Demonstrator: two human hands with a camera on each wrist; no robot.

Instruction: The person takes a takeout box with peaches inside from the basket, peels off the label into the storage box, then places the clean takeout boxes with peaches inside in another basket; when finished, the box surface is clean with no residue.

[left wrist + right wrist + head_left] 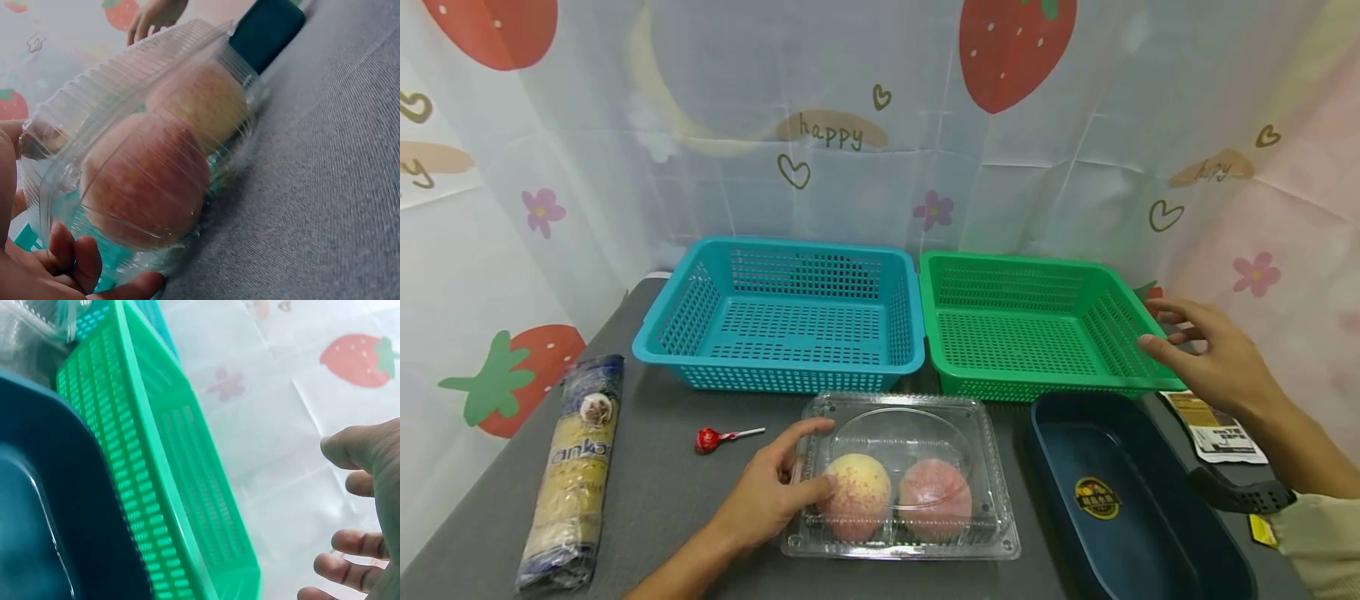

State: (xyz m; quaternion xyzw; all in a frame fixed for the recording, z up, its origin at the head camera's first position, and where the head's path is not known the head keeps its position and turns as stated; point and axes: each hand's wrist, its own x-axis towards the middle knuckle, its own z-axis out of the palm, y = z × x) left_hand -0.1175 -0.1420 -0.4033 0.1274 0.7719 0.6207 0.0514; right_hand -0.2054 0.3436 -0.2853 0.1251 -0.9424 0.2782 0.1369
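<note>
A clear plastic clamshell box (917,417) with two peaches inside, a yellow-pink one (857,492) and a pinker one (935,500), lies on the grey table. My left hand (767,487) grips its left side; the left wrist view shows the fingers around the box's end. At the right end of the green basket (1015,379), my right hand (1213,354) hovers with fingers loosely bent and spread. In the right wrist view that hand holds nothing and stands apart from the basket. The dark blue tray (1142,500) sits just below the green basket.
A blue basket (790,379) stands beside the green one, against the printed curtain. At the left lies a long printed plastic package (576,475), with a red lollipop (707,440) between it and the box. A small printed packet (1217,433) lies partly behind the tray.
</note>
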